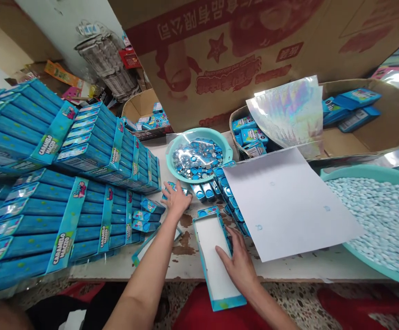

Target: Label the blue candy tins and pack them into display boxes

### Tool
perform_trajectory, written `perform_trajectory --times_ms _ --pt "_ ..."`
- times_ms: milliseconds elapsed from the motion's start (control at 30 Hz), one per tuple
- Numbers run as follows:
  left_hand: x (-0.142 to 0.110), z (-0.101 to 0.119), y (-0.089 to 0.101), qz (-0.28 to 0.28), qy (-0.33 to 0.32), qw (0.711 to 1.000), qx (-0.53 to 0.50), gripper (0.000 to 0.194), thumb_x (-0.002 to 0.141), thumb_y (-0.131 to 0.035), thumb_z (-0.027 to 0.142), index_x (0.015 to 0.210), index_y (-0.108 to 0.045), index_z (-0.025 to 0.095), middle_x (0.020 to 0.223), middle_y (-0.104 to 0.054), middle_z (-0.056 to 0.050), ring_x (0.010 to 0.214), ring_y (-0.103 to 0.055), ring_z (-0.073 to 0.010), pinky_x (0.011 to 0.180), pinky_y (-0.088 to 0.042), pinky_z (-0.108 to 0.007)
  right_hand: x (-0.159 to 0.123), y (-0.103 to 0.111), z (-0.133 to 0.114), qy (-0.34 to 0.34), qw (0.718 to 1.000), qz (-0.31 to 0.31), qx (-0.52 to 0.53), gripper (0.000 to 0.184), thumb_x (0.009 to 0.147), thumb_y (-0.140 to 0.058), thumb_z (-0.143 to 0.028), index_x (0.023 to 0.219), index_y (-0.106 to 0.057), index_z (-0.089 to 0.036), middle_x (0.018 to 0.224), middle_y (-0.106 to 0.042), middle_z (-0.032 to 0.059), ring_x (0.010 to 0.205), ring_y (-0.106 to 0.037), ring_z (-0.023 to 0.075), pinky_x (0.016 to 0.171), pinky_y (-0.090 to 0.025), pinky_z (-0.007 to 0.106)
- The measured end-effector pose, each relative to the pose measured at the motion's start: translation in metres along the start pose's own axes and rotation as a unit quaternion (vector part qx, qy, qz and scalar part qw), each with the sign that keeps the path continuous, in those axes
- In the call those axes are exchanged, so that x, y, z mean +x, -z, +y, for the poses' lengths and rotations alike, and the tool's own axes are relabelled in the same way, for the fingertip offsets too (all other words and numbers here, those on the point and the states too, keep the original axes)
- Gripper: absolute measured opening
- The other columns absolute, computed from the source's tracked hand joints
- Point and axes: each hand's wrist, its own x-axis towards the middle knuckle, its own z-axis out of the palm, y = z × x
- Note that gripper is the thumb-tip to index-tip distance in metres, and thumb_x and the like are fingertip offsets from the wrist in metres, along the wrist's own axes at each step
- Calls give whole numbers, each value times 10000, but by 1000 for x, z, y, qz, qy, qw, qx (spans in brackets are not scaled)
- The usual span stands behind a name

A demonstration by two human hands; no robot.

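Note:
My right hand point(239, 262) holds a long, shallow blue display box point(216, 261) by its right side, thumb over the white inside and fingers along the outer wall. The box lies at a slant and juts past the table's front edge. My left hand point(177, 200) is stretched forward with fingers spread over small blue packs point(169, 189); whether it touches them I cannot tell. More small blue packs point(208, 190) stand in front of the turquoise bowl, and a row of them point(233, 201) runs along the right, partly under a white sheet point(288, 206).
Stacks of filled blue display boxes point(92, 142) rise on the left. A turquoise bowl point(229, 158) holds small round blue and silver pieces. Cardboard boxes point(343, 142) with blue packs stand behind. At right, a large basin point(360, 172) holds pale blue candies. Another blue box point(139, 256) lies beneath my left forearm.

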Motion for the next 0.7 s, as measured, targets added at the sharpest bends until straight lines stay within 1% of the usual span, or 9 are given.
perform_trajectory --times_ms 67,233,367,467,533,567,600,667,700 --pt "-4 -4 -3 27 -6 999 20 782 671 -613 497 1369 -343 269 1526 -79 -180 1325 -195 -477 954 -275 -636 -4 1 -1 -4 1000 2 -6 482 867 -472 -385 1296 -370 -191 1284 -475 137 1227 -445 263 1024 -382 481" --pt "-5 -15 3 -22 -39 998 52 914 614 -629 577 1409 -277 295 1476 -187 -188 1275 -289 -452 958 -295 -588 -18 6 5 -12 1000 -2 -26 495 881 -450 -411 1317 -352 -197 1297 -474 131 1231 -446 259 1011 -398 465" --pt "-1 -19 11 -5 -57 997 47 748 646 -611 512 1332 -408 293 1320 -376 -169 1213 -373 -411 950 -325 -540 -25 5 11 -6 999 1 -45 480 881 -450 -403 1304 -370 -189 1261 -503 135 1189 -490 265 970 -440 458" --pt "-3 -33 22 -20 -21 999 -28 670 590 -665 452 1223 -504 302 1223 -453 -136 1185 -405 -397 935 -356 -521 -27 10 5 22 997 15 -70 482 885 -459 -391 1318 -368 -200 1256 -511 136 1176 -505 273 940 -466 463" --pt "-11 -50 32 -27 1 988 -154 657 561 -679 420 1186 -517 298 1169 -501 -99 1148 -452 -360 928 -389 -491 -32 19 -4 68 993 31 -91 486 883 -483 -371 1330 -372 -216 1274 -507 133 1181 -502 278 948 -461 477" --pt "-17 -59 39 -29 4 969 -246 667 558 -674 413 1191 -503 291 1134 -529 -80 1110 -488 -335 914 -412 -472 -35 25 -10 98 990 37 -98 479 880 -500 -351 1329 -386 -228 1278 -510 128 1185 -500 280 957 -454 485" --pt "-25 -68 46 -30 1 938 -347 689 559 -666 409 1210 -478 285 1097 -555 -62 1063 -524 -309 895 -437 -455 -38 31 -18 129 986 39 -99 466 874 -516 -327 1319 -409 -242 1273 -521 120 1187 -499 282 966 -446 492" --pt "-44 -81 59 -31 -7 843 -537 724 578 -638 432 1253 -429 273 1040 -594 -48 992 -569 -283 854 -472 -448 -39 40 -35 174 982 25 -70 432 861 -541 -296 1284 -460 -263 1240 -552 107 1182 -505 283 974 -441 495" --pt "-54 -85 65 -36 -10 790 -612 726 597 -615 475 1265 -420 271 1034 -606 -55 987 -577 -289 840 -481 -461 -36 42 -45 175 984 12 -35 411 862 -540 -299 1267 -479 -262 1225 -562 108 1174 -513 279 968 -450 486"
